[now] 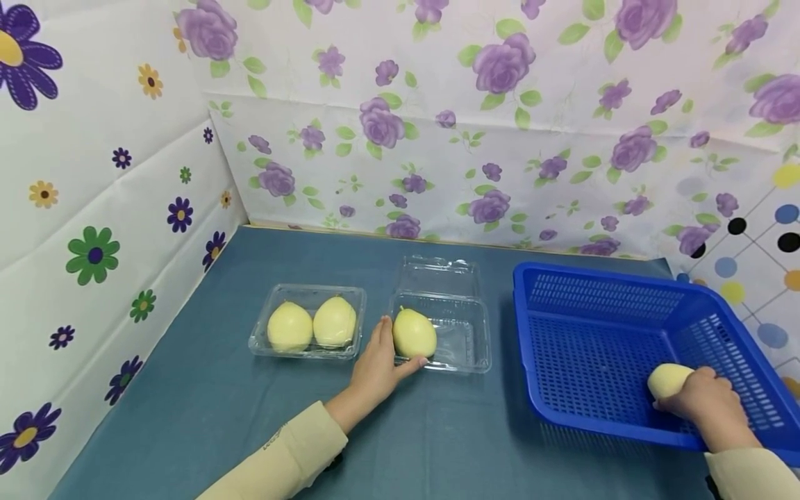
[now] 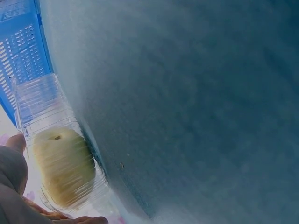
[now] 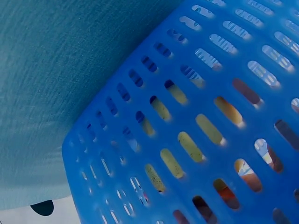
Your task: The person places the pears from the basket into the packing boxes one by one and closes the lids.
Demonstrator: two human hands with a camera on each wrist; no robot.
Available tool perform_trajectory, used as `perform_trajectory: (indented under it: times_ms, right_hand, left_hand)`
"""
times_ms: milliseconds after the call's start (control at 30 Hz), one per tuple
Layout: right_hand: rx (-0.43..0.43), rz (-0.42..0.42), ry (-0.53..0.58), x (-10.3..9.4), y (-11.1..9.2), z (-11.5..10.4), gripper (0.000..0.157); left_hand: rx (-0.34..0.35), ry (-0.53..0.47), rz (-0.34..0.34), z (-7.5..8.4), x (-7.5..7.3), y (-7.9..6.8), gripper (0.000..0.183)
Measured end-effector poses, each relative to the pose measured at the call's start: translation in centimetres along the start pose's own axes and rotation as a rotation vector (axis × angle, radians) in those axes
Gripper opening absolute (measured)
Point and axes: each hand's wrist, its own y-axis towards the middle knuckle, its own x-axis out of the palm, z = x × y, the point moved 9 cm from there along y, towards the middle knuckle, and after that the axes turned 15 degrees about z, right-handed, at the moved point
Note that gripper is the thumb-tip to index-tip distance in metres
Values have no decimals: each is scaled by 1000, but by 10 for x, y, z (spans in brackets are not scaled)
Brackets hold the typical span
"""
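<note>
My left hand [image 1: 376, 361] is at the near left corner of an open clear plastic clamshell box [image 1: 469, 333], its fingers straight along the left side and its thumb along the front edge. One yellow-green pear [image 1: 415, 333] sits in the left half of that box, stem up, right beside the hand. In the left wrist view the pear [image 2: 63, 163] shows through the ribbed plastic. Inside the blue basket [image 1: 531, 361], at its right end, my right hand [image 1: 712, 401] grips another pear [image 1: 670, 380]. The right wrist view shows that pear [image 3: 190, 145] only through the basket's slots.
A second clear box [image 1: 265, 347] with two pears [image 1: 290, 326] stands left of my left hand. The basket's raised walls surround my right hand. Blue-green cloth [image 1: 437, 437] covers the table, and a flowered sheet [image 1: 437, 173] hangs along its back edge.
</note>
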Motion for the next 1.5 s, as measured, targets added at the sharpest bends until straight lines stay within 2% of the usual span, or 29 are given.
perform_trajectory:
  times_ms: [200,433,600,767,967,1167,1500]
  right_hand:
    - [29,-13,27,4,-4,4,94]
    - [-44,9,24,1,1,1,95]
    - [-48,25,36,0,4,0,99]
    - [-44,17,48,1,3,0,100]
    - [-96,10,46,0,4,-4,99]
    - [-145,-23,38,1,4,-7,105]
    - [-155,-44,54,3,0,-9,113]
  left_hand:
    - [-1,-1,-6,-1,2,-2,97]
    - [11,-12,-1,0,1,-2,97]
    - [8,-6,3,1,1,0,97]
    - [9,2,2,1,1,0,98]
    - [13,2,7,1,0,1,98]
    - [10,-1,2,0,1,1,97]
    - [8,-2,6,-2,2,0,97]
